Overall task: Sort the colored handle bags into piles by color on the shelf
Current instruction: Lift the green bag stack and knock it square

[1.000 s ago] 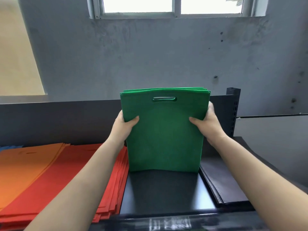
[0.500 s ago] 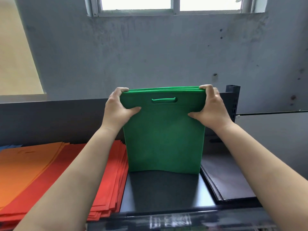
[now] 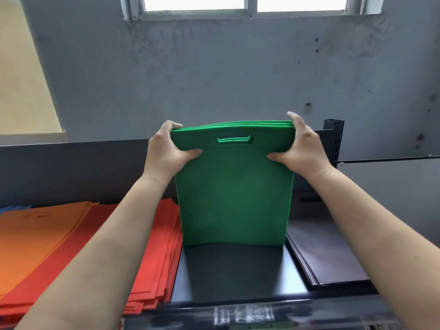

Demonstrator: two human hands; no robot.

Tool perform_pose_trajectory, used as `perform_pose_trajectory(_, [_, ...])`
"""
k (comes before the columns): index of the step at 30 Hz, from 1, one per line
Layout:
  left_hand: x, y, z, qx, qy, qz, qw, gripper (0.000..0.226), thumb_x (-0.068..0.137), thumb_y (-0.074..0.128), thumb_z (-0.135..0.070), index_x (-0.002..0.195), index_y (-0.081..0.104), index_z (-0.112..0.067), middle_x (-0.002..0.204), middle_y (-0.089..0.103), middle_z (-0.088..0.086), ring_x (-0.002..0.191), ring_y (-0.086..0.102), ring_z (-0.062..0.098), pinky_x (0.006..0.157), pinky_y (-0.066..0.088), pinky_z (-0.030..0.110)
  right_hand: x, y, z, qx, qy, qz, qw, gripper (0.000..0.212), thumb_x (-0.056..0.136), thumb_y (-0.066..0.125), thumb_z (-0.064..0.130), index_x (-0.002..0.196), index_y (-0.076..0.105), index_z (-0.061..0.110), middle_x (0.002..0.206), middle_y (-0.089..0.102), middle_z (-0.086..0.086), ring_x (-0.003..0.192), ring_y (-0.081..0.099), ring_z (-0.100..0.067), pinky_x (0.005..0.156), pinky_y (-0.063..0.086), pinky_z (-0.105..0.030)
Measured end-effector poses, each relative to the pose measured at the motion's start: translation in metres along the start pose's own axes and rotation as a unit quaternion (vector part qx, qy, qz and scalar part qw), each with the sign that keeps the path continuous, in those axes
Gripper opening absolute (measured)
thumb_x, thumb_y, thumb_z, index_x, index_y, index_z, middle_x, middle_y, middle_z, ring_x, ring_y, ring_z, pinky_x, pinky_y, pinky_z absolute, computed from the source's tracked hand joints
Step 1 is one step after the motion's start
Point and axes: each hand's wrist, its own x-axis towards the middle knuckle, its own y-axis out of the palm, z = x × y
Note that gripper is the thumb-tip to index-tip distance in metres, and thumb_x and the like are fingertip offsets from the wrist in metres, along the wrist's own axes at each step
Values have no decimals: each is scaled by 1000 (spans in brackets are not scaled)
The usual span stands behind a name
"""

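At the far left edge of the frame a sliver of blue bags [image 3: 14, 207] peeks out on the shelf [image 3: 238, 270], mostly hidden. Just right of it lies the orange pile [image 3: 35, 234], flat, its right edge overlapping the red pile [image 3: 152, 258], which fans out in many layers toward the lower left.

My left hand [image 3: 164, 151] grips the upper left corner of the green bags [image 3: 233, 191]: the thumb presses the front face and the fingers curl over the top edge to the back. The green bags stand upright as a stack in the middle of the frame, their bottom edge resting on the bare dark shelf surface between the red pile and the black one. The front bag's cut-out handle slot shows near the top, and several layered edges are visible along the upper rim.

My right hand [image 3: 302, 148] holds the upper right corner the same way, thumb in front, fingers wrapped over the top.

In the lower right lies the black pile [image 3: 328, 253], flat, just beside the standing green stack. Behind it a dark shelf post [image 3: 334, 139] rises against the grey wall [image 3: 214, 75], with a window [image 3: 247, 5] at the top of the frame.
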Motion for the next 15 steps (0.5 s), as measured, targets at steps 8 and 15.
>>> perform_pose_trajectory(8, [-2, 3, 0, -16, -8, -14, 1000, 56, 60, 88, -18, 108, 59, -15, 87, 56, -11, 80, 52, 8, 62, 31, -5, 3, -3, 3, -19, 31, 8, 999, 76, 56, 91, 25, 117, 49, 8, 107, 59, -9, 96, 53, -22, 78, 38, -23])
perform_pose_trajectory(15, [-13, 11, 13, -206, -141, 16, 968, 71, 65, 86, -15, 126, 49, -21, 116, 61, -6, 103, 60, 10, 87, 48, 21, -16, 9, -9, 269, 130, 11, 954, 103, 65, 85, 8, 146, 23, 18, 95, 65, 11, 101, 60, -17, 86, 46, -27])
